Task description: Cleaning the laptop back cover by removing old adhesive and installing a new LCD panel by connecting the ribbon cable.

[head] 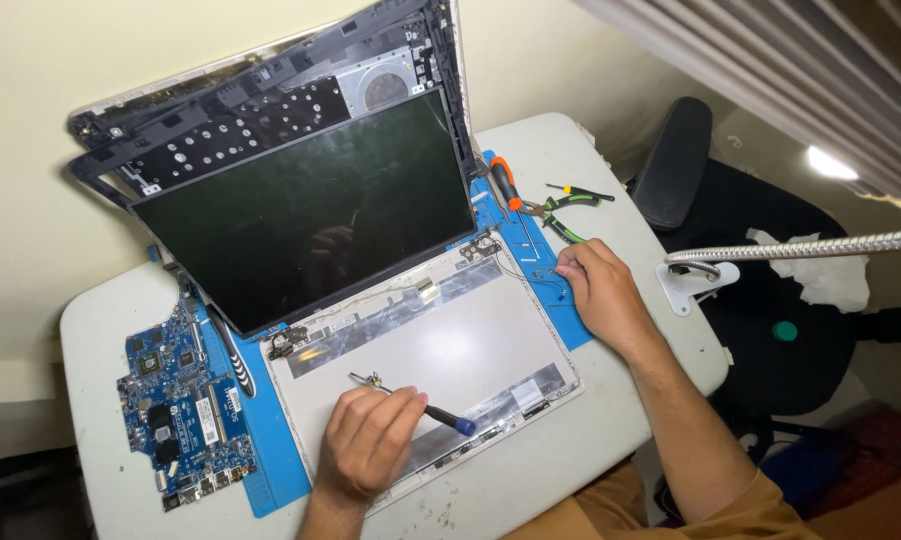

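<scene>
A dark, unlit rectangular laptop screen panel [306, 215] stands tilted up at the back of the white table [101, 330], leaning against the black stripped chassis [261, 105] behind it, its glass faintly reflecting; on the white lid shell [451, 345] lying flat in front, a small white rectangular label [528, 394] sits on the silvery foil strip near the lower right corner; a smaller pale sticker [428, 288], possibly tape, lies on the upper foil strip.

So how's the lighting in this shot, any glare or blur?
Head view: sharp throughout; glare on the white laptop lid between left hand and right hand; dark screen panel shows faint reflections; bright lamp blown out at the right.
</scene>
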